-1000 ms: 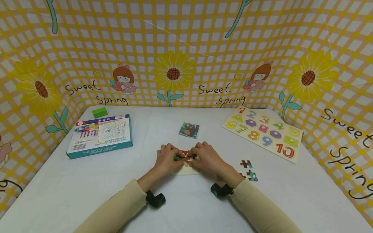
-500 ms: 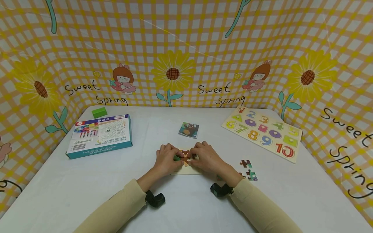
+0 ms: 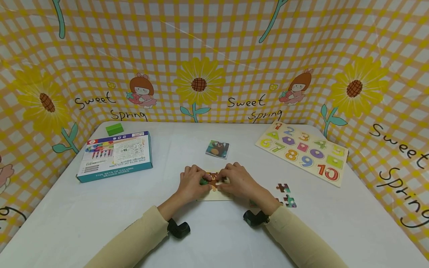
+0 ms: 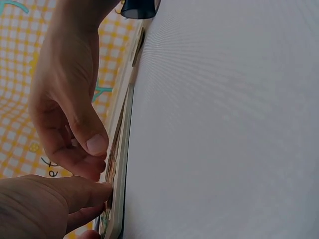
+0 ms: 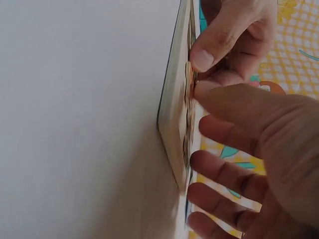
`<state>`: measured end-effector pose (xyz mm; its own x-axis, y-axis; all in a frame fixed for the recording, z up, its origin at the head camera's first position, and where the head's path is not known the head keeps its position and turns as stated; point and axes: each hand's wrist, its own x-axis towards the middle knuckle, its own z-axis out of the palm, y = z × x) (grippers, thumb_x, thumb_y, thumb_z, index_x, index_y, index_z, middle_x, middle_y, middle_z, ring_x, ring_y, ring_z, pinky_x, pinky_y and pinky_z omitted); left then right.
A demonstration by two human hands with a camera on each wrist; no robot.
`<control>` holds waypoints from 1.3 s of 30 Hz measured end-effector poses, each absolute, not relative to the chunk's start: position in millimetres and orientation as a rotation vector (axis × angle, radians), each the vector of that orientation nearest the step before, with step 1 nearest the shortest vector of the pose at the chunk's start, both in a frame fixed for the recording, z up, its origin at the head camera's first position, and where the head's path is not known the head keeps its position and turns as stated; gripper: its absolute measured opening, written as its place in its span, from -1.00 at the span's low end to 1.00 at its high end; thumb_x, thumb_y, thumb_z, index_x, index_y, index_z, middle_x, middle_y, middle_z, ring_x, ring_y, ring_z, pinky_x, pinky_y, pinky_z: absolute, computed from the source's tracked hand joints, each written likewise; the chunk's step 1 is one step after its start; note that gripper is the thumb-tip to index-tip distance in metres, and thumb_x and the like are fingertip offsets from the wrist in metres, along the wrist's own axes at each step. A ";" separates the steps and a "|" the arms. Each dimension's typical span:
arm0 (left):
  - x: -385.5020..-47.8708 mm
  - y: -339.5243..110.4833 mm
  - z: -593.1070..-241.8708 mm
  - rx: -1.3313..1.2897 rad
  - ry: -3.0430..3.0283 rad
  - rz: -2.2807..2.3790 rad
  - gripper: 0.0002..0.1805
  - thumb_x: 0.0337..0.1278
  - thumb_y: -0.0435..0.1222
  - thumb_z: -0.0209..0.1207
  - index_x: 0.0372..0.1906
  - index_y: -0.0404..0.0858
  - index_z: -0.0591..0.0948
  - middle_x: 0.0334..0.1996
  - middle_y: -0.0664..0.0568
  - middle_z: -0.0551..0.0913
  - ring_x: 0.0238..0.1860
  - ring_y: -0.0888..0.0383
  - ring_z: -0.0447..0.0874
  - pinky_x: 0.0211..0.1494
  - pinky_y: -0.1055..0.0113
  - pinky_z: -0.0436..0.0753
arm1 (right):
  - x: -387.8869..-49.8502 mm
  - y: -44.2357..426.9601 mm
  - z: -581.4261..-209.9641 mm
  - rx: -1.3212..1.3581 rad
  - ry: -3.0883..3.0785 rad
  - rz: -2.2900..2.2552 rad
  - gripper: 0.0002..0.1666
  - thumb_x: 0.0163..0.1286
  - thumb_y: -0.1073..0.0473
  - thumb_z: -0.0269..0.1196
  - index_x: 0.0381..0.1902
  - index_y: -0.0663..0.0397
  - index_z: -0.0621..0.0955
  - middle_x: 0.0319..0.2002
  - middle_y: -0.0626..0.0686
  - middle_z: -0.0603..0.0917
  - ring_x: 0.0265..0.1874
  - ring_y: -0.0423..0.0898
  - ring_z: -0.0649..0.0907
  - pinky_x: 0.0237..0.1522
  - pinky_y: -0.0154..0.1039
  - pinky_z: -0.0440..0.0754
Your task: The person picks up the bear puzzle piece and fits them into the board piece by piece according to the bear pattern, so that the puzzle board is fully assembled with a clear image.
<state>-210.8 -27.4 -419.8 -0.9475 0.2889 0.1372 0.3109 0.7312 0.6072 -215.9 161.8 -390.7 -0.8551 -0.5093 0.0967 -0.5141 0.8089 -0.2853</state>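
A small wooden puzzle board (image 3: 214,196) lies in the middle of the table, with brown bear jigsaw pieces (image 3: 213,184) on it. My left hand (image 3: 192,182) holds a puzzle piece at the board's left side, thumb and index finger bent to its edges. From the right, my right hand (image 3: 239,182) pinches a puzzle piece between thumb and index finger, fingertips close to the left ones. Both hands cover much of the picture. In the right wrist view, the thumb and fingertips touch the thin pieces along the board (image 5: 172,114).
Loose puzzle pieces (image 3: 290,201) lie right of my right wrist, partly hidden by it. A bear picture card (image 3: 218,149) sits behind the board. Farther out are a teal-edged box (image 3: 115,156), a green block (image 3: 114,129) and a number board (image 3: 303,152).
The right fingers shift very slightly over the pieces. Both hands otherwise stay in place on the board, and the things around them have not moved.
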 end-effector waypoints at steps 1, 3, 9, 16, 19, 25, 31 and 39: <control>-210.9 -27.5 -419.9 -0.501 -2.890 -1.026 -0.87 -0.07 -0.21 0.30 -0.34 -0.11 0.67 -0.14 -0.02 0.48 -0.05 0.00 0.27 0.04 -0.01 0.22 | -216.0 163.3 -390.0 0.844 -2.972 0.474 -0.75 0.12 0.03 0.39 -0.22 -0.10 0.70 -0.23 -0.03 0.63 -0.24 -0.07 0.46 -0.15 -0.12 0.39; -210.6 -27.5 -419.7 -0.502 -2.886 -1.029 -0.87 -0.07 -0.22 0.30 -0.34 -0.11 0.67 -0.14 -0.02 0.48 -0.05 0.00 0.27 0.04 -0.01 0.22 | -215.5 167.3 -388.0 0.846 -2.967 0.485 -0.75 0.11 0.04 0.39 -0.21 -0.10 0.70 -0.22 -0.02 0.63 -0.22 -0.06 0.47 -0.13 -0.10 0.40; -209.6 -28.1 -419.3 -0.509 -2.868 -1.042 -0.86 -0.08 -0.24 0.29 -0.32 -0.10 0.67 -0.13 -0.03 0.48 -0.07 0.00 0.26 0.03 -0.01 0.21 | -209.6 186.0 -378.6 0.772 -2.988 0.573 -0.70 0.14 0.04 0.36 -0.16 -0.05 0.68 -0.16 0.03 0.63 -0.13 -0.01 0.47 -0.04 -0.02 0.40; -209.5 -27.9 -419.4 -0.506 -2.864 -1.066 -0.85 -0.09 -0.24 0.30 -0.32 -0.11 0.68 -0.12 -0.04 0.48 -0.06 0.00 0.26 0.04 -0.01 0.20 | -200.5 220.9 -371.9 0.602 -3.031 0.632 -0.68 0.17 0.05 0.34 -0.12 -0.01 0.67 -0.10 0.04 0.61 -0.04 0.01 0.44 0.00 0.02 0.44; -209.3 -27.4 -419.7 -0.504 -2.867 -1.065 -0.85 -0.08 -0.24 0.30 -0.32 -0.11 0.68 -0.12 -0.04 0.48 -0.06 0.00 0.26 0.03 0.01 0.20 | -195.7 239.4 -371.8 0.554 -3.027 0.642 -0.69 0.18 0.06 0.34 -0.11 0.00 0.67 -0.10 0.04 0.61 -0.03 0.03 0.43 -0.01 0.03 0.46; -209.0 -26.7 -419.4 -0.499 -2.876 -1.062 -0.86 -0.08 -0.24 0.30 -0.32 -0.11 0.68 -0.12 -0.04 0.48 -0.06 0.00 0.26 0.03 0.01 0.21 | -185.2 276.4 -373.5 0.472 -3.025 0.652 -0.70 0.20 0.06 0.32 -0.11 -0.01 0.66 -0.08 0.04 0.60 -0.03 0.02 0.44 -0.08 -0.03 0.47; -209.1 -26.6 -418.6 -0.492 -2.887 -1.050 -0.86 -0.07 -0.23 0.30 -0.32 -0.10 0.68 -0.12 -0.04 0.48 -0.05 0.00 0.26 0.04 0.01 0.21 | -177.8 306.6 -376.6 0.407 -3.048 0.648 -0.69 0.20 0.04 0.32 -0.11 0.00 0.65 -0.07 0.09 0.59 -0.05 0.05 0.45 -0.12 -0.03 0.47; -209.3 -27.2 -419.6 -0.497 -2.890 -1.044 -0.86 -0.07 -0.23 0.30 -0.32 -0.11 0.67 -0.12 -0.04 0.48 -0.05 0.00 0.26 0.04 0.02 0.21 | -173.9 332.3 -384.3 0.363 -3.058 0.586 -0.65 0.16 0.04 0.35 -0.10 0.03 0.66 -0.07 0.15 0.60 -0.07 0.09 0.45 -0.14 -0.01 0.46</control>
